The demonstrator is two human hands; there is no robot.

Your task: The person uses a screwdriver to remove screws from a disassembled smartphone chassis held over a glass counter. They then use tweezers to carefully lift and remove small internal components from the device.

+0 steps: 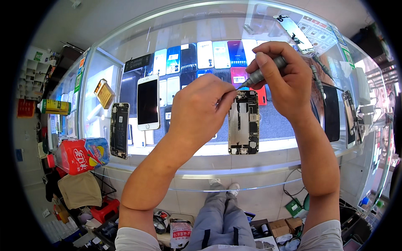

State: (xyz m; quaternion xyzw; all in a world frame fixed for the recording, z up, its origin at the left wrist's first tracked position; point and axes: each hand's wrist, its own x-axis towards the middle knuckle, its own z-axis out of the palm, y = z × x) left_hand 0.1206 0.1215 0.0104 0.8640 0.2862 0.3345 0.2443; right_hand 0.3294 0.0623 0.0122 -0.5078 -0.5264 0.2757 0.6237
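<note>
An opened phone (238, 136) lies upright in front of me on the glass counter, its metal frame, boards and small parts exposed. My right hand (282, 77) is closed around the grey handle of a screwdriver (256, 78), which slants down to the left toward the phone's top edge. Close to the screwdriver's tip, the fingers of my left hand (201, 108) are pinched together; whatever lies between them is hidden. Left of that hand rests a white phone (148, 102) with a dark screen. Farther left is another opened phone (120, 129) with a black battery inside.
Under the glass counter (276, 157) several phones (205, 54) stand in rows. A yellowish box (104, 93) and a large red-labelled drink bottle (79, 155) sit at the left. At the right are more screwdrivers (317, 79), a black panel (332, 113) and a detached phone part (294, 33).
</note>
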